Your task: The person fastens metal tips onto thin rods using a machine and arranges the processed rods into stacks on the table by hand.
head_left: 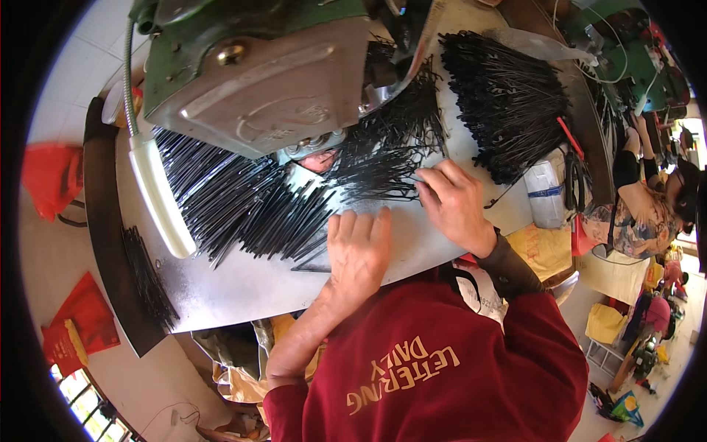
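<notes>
My left hand is curled closed at the near edge of a spread of thin black strips. Whatever its fingers hold, if anything, is hidden behind the knuckles. Further right, my right hand has its thumb and fingers pinched at the ends of a smaller heap of black strips, on one thin strip as far as I can see. Above both heaps hangs the head of a green and grey machine. Its working point is partly hidden, with something pinkish beneath it.
A white lamp on a flexible neck hangs left of the machine over the metal tabletop. At the right lies a big bundle of black strips, near a wrapped white block and red-handled pliers. Another person sits far right.
</notes>
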{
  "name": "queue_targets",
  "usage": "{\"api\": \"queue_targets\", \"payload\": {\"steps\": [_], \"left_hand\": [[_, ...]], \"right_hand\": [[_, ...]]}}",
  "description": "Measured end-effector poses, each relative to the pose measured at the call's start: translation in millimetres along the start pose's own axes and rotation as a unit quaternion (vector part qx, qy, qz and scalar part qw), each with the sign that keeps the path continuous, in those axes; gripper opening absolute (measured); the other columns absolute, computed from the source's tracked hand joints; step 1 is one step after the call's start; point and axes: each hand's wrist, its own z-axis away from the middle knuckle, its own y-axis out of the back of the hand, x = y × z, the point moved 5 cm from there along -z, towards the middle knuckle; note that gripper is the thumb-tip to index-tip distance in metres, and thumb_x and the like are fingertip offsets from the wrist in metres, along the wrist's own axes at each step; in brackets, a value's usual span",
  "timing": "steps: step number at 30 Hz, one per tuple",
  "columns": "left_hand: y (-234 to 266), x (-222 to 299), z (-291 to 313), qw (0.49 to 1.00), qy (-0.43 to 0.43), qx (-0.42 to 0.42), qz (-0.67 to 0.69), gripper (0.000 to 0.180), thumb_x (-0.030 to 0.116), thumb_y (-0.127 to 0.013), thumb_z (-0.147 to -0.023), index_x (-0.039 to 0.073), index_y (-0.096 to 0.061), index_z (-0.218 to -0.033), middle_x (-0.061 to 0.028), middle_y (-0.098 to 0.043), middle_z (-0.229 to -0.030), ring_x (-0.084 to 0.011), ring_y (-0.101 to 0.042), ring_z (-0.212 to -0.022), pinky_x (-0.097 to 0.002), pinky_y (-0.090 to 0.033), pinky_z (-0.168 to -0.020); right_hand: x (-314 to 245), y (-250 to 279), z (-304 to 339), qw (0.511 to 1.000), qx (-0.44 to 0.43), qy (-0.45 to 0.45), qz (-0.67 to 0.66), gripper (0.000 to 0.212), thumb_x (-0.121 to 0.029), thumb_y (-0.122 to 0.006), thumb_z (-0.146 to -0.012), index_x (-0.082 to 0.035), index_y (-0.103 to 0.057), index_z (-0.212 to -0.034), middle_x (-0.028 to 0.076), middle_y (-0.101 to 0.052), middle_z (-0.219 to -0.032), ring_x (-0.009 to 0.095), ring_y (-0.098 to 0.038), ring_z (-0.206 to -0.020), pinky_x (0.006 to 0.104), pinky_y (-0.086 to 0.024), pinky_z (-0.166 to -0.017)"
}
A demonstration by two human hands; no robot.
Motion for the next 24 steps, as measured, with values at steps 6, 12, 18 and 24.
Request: {"api": "queue_targets", "payload": {"steps": [6,12,18,24], "left_hand": [[-12.0,-2.4,-12.9,1.000,-0.018,0.006,-0.023,0.023,0.004,-0.058,-0.070,0.002,-0.062,-0.092,-0.0079,-0.049,-0.075,-0.0257,-0.047,-0.071,-0.0386,-0.036,-0.065],[-14.5,-3.7,-5.9,0.999,-0.005,0.005,-0.038,0.014,0.009,-0.068,-0.075,0.006,-0.064,-0.089,-0.0071,-0.050,-0.075,-0.0262,-0.050,-0.070,-0.0399,-0.038,-0.064],[-15.1,-2.7,-5.8,0.999,-0.012,0.008,-0.028,0.018,0.006,-0.059,-0.069,0.004,-0.061,-0.087,-0.0078,-0.048,-0.078,-0.0254,-0.047,-0.072,-0.0388,-0.036,-0.066],[-12.5,-2.0,0.9,0.999,-0.015,0.022,-0.024,0.020,0.007,-0.059,-0.068,0.003,-0.061,-0.088,-0.0085,-0.049,-0.081,-0.0257,-0.047,-0.075,-0.0386,-0.037,-0.067]], "right_hand": [[11.3,0.1,-10.7,0.999,-0.022,0.010,0.035,0.010,-0.001,-0.067,-0.073,-0.005,-0.059,-0.079,0.009,-0.053,-0.074,0.029,-0.058,-0.064,0.0389,-0.045,-0.053],[14.2,-2.1,-14.9,0.999,-0.033,0.026,-0.009,0.009,-0.005,-0.066,-0.075,-0.005,-0.058,-0.076,0.009,-0.053,-0.074,0.030,-0.059,-0.062,0.0396,-0.046,-0.053],[4.1,-7.6,-19.7,0.996,-0.076,0.040,0.001,0.009,-0.006,-0.066,-0.076,-0.005,-0.056,-0.076,0.009,-0.054,-0.074,0.030,-0.058,-0.060,0.0401,-0.046,-0.052],[9.2,-11.3,-23.4,0.995,-0.086,0.040,0.019,0.011,-0.003,-0.066,-0.072,-0.006,-0.056,-0.076,0.007,-0.053,-0.073,0.027,-0.058,-0.060,0.0379,-0.046,-0.052]]}}
